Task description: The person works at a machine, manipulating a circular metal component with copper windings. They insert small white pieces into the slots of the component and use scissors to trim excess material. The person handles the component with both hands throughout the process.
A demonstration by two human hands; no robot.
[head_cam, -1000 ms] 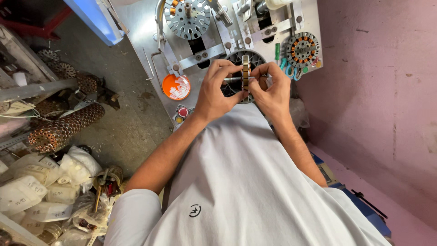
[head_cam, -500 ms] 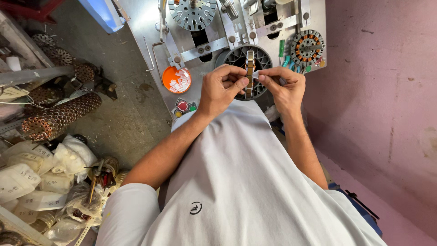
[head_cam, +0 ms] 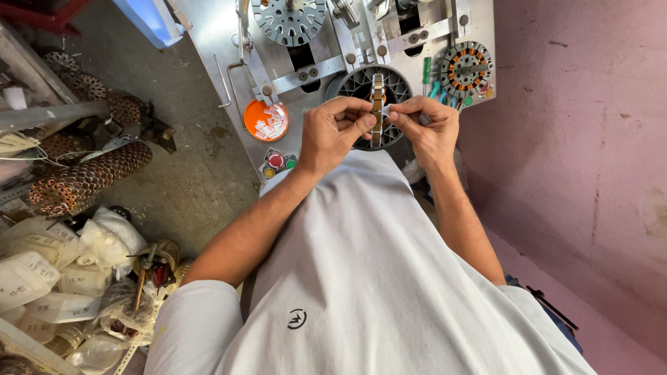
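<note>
My left hand and my right hand meet in front of a round slotted metal stator core held upright on a steel machine bench. Both hands pinch a small white paper slip beside the vertical metal bar that crosses the core's front. Fingertips of both hands nearly touch. Left of my left hand stands an orange dish with several white paper slips.
A wound stator with copper coils lies on the bench's right. A toothed metal disc is mounted above. Red and green push buttons sit at the bench's front edge. Stacked cores and plastic bags fill the floor at left. A pink wall stands at right.
Both hands have stayed at the core's front while the view shifted; the fingers now pinch a white slip between them, slightly lower than before.
</note>
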